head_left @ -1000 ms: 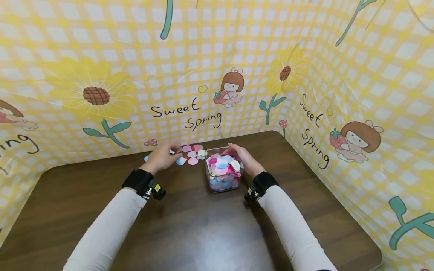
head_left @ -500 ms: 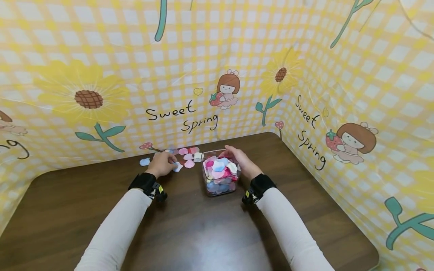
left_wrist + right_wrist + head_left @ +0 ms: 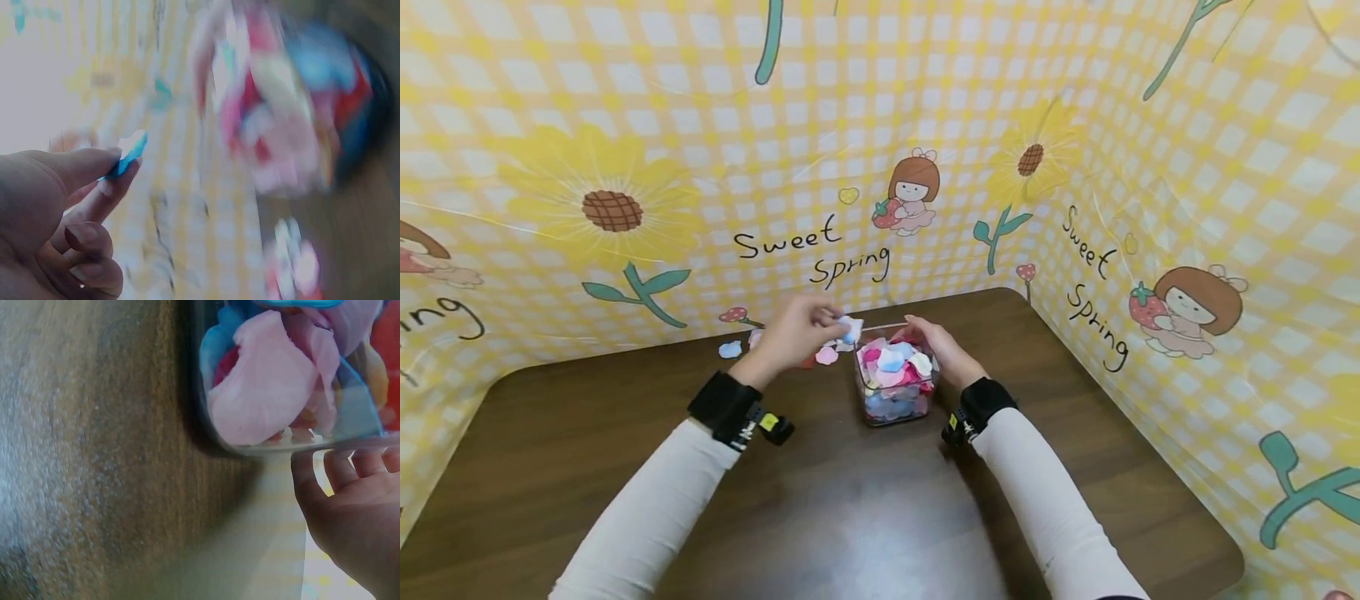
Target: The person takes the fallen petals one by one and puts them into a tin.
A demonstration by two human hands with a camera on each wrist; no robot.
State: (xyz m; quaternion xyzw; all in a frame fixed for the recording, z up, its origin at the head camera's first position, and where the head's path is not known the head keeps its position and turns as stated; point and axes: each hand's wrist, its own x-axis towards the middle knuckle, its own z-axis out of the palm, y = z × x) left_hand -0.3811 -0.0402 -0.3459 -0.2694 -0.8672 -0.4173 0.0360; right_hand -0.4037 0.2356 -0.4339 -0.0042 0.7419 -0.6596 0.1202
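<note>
My left hand [image 3: 793, 333] pinches a blue petal [image 3: 850, 328] between thumb and finger, in the air just left of the box. The left wrist view shows this blue petal [image 3: 129, 156] at the fingertips, with the other fingers curled beneath. A clear square box [image 3: 895, 408], heaped with pink, blue, white and red petals [image 3: 891, 367], stands on the table. My right hand [image 3: 943, 350] holds the box at its far right side. In the right wrist view, several fingers [image 3: 340, 472] of it touch the clear wall; its thumb is out of view there.
Loose petals lie on the brown table [image 3: 820, 500] left of the box: a blue one [image 3: 730, 349], a pink one [image 3: 827, 356] and others partly hidden by the left hand. A yellow checked cloth [image 3: 760, 167] covers the walls behind and to the right.
My left hand has picked a blue petal off the table and carried it up and right to near the box. The right hand stays at the box.
</note>
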